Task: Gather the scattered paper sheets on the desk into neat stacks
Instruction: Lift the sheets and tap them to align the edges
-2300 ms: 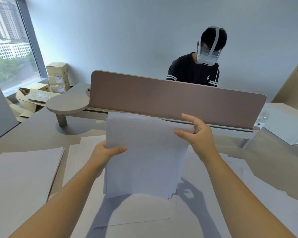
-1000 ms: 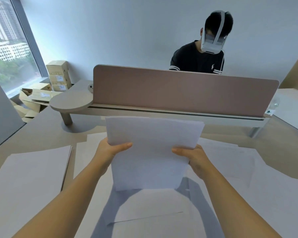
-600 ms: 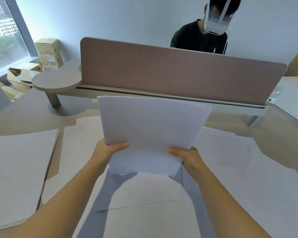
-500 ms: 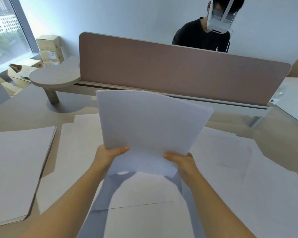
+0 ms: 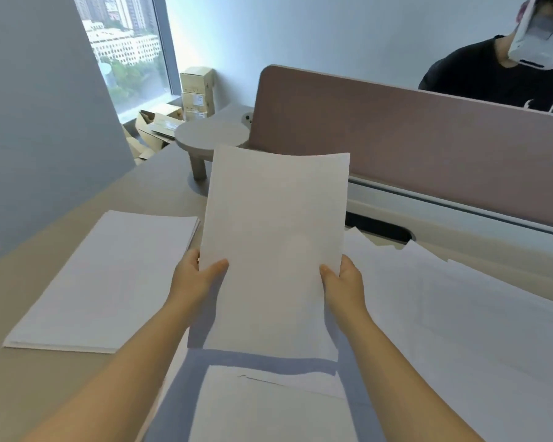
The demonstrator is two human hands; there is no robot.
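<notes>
Daylight is coming through a tall window (image 5: pixel 122 36) at the back left, falling on a smooth beige bench (image 5: pixel 29 387) that is carrying the white paper. Both hands are holding a held sheaf of paper (image 5: pixel 275 250) upright over the middle of the bench, its top edge curling slightly and its lower edge hanging just above the loose sheets (image 5: pixel 460 330) that are lying overlapped and askew across the right and near side. The left hand (image 5: pixel 193 279) is gripping the sheaf's left edge, thumb on the front and fingers wrapped behind; the right hand (image 5: pixel 344 282) is clamping the right edge the same way. A squared, flat stack (image 5: pixel 109 279) of matte white paper is resting on the bench to the left, just beside the held sheaf, its edges fairly even. A mauve fabric-look divider panel (image 5: pixel 412 145) with rounded corners is standing along the far edge, and a small round-ended shelf (image 5: pixel 211 137) is sitting at its left end. Cardboard boxes (image 5: pixel 195 90) are piling up by the window. A person in a black top (image 5: pixel 498 81) is sitting behind the panel.
</notes>
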